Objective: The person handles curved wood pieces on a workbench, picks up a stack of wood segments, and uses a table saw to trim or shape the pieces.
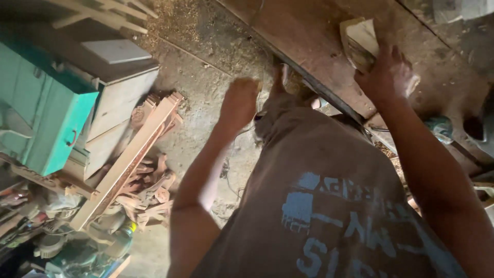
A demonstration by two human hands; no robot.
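My right hand [387, 72] rests on a pale wooden block [360, 41] that lies on a brown wooden workbench [309, 36] at the upper right; the fingers curl over the block's near end. My left hand [240, 102] is closed in a fist with nothing visible in it, held in the air over the dusty floor, just left of the bench edge. My grey printed shirt [329, 206] fills the lower middle of the view.
A teal metal cabinet [46, 118] and pale wooden boxes [121, 98] stand at the left. Long planks and carved wood pieces [134, 164] lie on the sawdust-covered floor. Power tools and clutter [72, 247] sit at the lower left. A dark object [476, 128] lies at the bench's right.
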